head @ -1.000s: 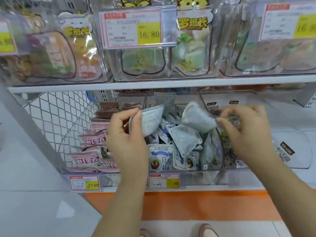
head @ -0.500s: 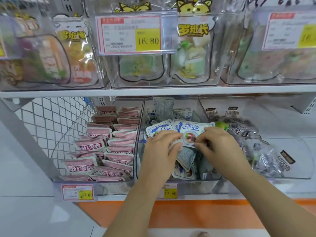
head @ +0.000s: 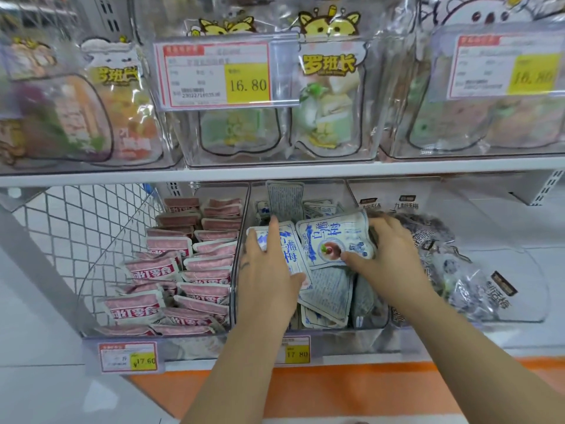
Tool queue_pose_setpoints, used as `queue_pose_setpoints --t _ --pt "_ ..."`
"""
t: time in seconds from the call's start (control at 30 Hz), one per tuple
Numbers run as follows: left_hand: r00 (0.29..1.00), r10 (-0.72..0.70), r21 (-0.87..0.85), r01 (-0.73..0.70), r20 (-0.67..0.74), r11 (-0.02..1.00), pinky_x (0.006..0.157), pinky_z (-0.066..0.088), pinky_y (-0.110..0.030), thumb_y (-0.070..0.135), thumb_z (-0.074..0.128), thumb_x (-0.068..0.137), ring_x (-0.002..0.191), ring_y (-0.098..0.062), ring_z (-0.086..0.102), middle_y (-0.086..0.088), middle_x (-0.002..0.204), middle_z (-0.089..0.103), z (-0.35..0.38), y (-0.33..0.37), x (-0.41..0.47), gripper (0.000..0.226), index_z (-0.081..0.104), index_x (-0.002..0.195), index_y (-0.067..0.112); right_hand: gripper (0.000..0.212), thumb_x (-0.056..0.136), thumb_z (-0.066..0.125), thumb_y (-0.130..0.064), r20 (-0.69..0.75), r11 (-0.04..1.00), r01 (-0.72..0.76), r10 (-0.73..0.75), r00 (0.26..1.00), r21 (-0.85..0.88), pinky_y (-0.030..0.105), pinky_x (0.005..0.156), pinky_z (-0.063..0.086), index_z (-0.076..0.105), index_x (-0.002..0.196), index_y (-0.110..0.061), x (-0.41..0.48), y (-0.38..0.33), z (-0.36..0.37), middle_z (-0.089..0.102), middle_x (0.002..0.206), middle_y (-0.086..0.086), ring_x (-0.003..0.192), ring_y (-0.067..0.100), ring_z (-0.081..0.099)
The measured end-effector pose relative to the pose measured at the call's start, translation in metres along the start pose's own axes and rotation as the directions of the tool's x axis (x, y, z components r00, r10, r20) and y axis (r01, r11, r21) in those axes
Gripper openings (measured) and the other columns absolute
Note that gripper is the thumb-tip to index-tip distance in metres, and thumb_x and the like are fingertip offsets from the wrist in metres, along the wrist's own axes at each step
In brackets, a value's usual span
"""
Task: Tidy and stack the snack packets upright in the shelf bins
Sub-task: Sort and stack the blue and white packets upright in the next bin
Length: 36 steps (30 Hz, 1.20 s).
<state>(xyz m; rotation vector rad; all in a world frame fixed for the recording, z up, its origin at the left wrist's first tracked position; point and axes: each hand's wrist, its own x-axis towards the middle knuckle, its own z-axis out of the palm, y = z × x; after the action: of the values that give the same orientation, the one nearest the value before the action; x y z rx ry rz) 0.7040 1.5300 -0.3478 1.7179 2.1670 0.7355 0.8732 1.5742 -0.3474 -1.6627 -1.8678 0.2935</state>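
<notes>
A second ago the left hand [head: 266,270] and the right hand [head: 388,258] each held a packet up above the middle clear plastic bin [head: 336,332]; both have since come down into it. The left hand now lies flat, fingers straight, on the left white-and-blue plastic snack packet [head: 290,249], and the right hand grips the right white-and-blue plastic snack packet [head: 333,240], thumb on its printed face. Both packets, raised with grey backs showing earlier, now lie face up side by side on the heap.

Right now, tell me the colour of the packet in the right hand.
White packet with blue lettering; head view.
</notes>
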Motion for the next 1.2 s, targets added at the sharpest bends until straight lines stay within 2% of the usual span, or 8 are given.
queue_pose_setpoints --t 0.17,0.3,0.4,0.53,0.73,0.9,1.03,1.2 --pt "0.994 0.047 -0.131 -0.059 -0.094 0.990 0.095 0.047 -0.033 0.027 0.074 0.080 0.118 -0.020 0.050 0.006 0.152 -0.002 0.001 -0.001 -0.003 0.094 0.009 0.149 0.034 0.043 0.072 0.077 -0.035 -0.093 0.993 0.072 -0.063 0.994 0.094 0.036 0.094 0.034 0.050 0.103 -0.025 -0.006 -0.012 -0.006 0.047 0.090 -0.013 0.101 0.018 0.046" --pt "0.981 0.111 -0.156 -0.136 -0.162 0.978 0.092 0.049 -0.033 0.024 0.073 0.080 0.107 -0.015 0.055 0.011 0.149 -0.003 0.003 0.000 -0.006 0.082 0.024 0.145 0.036 0.068 0.076 0.069 -0.046 -0.069 0.981 0.132 -0.123 0.990 0.141 0.031 0.093 0.029 0.035 0.133 -0.031 -0.009 -0.021 -0.010 0.049 0.077 -0.020 0.078 0.004 0.043" --pt "0.987 0.097 -0.207 -0.122 -0.128 0.971 0.096 0.045 -0.031 0.026 0.072 0.081 0.115 -0.015 0.051 0.004 0.148 0.026 0.003 -0.001 -0.004 0.079 0.027 0.144 0.036 0.051 0.085 0.060 -0.045 0.017 0.985 0.175 -0.175 0.984 0.001 0.028 0.086 0.023 0.036 0.130 -0.039 -0.011 -0.025 -0.017 0.051 0.072 -0.017 0.068 0.001 0.044" --pt "0.986 0.127 -0.249 -0.151 -0.110 0.957 0.071 0.043 -0.019 0.020 0.068 0.083 0.086 -0.011 0.058 0.005 0.117 0.060 0.001 -0.003 -0.005 0.066 0.035 0.136 0.043 0.039 0.078 0.070 -0.032 0.089 0.988 0.099 -0.110 0.990 0.116 0.025 0.067 0.036 0.038 0.100 -0.034 -0.012 -0.021 -0.027 0.063 0.078 -0.008 0.065 0.010 0.053" --pt "0.969 0.142 -0.415 -0.217 -0.204 0.884 0.089 0.044 -0.031 0.022 0.053 0.094 0.112 -0.020 0.054 0.010 0.130 0.049 -0.013 -0.002 -0.016 0.054 0.030 0.139 0.042 0.042 0.085 0.066 -0.023 0.155 0.992 0.114 -0.120 0.981 0.045 0.020 0.041 0.041 0.050 0.120 -0.037 -0.019 -0.016 -0.027 0.068 0.087 0.001 0.037 0.007 0.046" --pt "0.985 0.006 -0.620 -0.112 -0.171 0.776 0.072 0.038 0.002 0.029 0.044 0.097 0.095 0.003 0.054 0.019 0.121 0.051 -0.039 -0.015 -0.021 0.032 0.041 0.121 0.051 0.029 0.083 0.069 -0.013 -0.037 0.851 0.022 -0.004 0.999 0.525 0.021 0.080 0.050 0.058 0.095 -0.037 -0.026 -0.022 -0.033 0.063 0.104 -0.018 0.095 -0.002 0.061" --pt "1.000 0.021 -0.795 -0.015 -0.002 0.606 0.086 0.042 -0.013 0.059 0.040 0.080 0.106 0.009 0.054 0.026 0.116 0.060 -0.046 -0.013 -0.031 0.039 0.051 0.116 0.046 0.026 0.082 0.069 -0.021 0.113 0.734 -0.008 -0.094 0.989 0.679 0.032 0.086 0.054 0.057 0.096 -0.039 -0.044 -0.055 -0.010 0.063 0.110 -0.015 0.103 0.001 0.060" --pt "0.994 -0.036 -0.793 -0.059 -0.101 0.607 0.068 0.053 -0.021 0.021 0.064 0.087 0.085 0.005 0.064 0.014 0.111 0.064 -0.045 -0.020 -0.028 0.054 0.037 0.130 0.040 0.027 0.085 0.066 -0.019 0.212 0.659 -0.094 -0.101 0.972 0.746 0.025 0.069 0.054 0.054 0.102 -0.037 -0.043 -0.072 0.001 0.069 0.097 -0.005 0.082 0.010 0.067"
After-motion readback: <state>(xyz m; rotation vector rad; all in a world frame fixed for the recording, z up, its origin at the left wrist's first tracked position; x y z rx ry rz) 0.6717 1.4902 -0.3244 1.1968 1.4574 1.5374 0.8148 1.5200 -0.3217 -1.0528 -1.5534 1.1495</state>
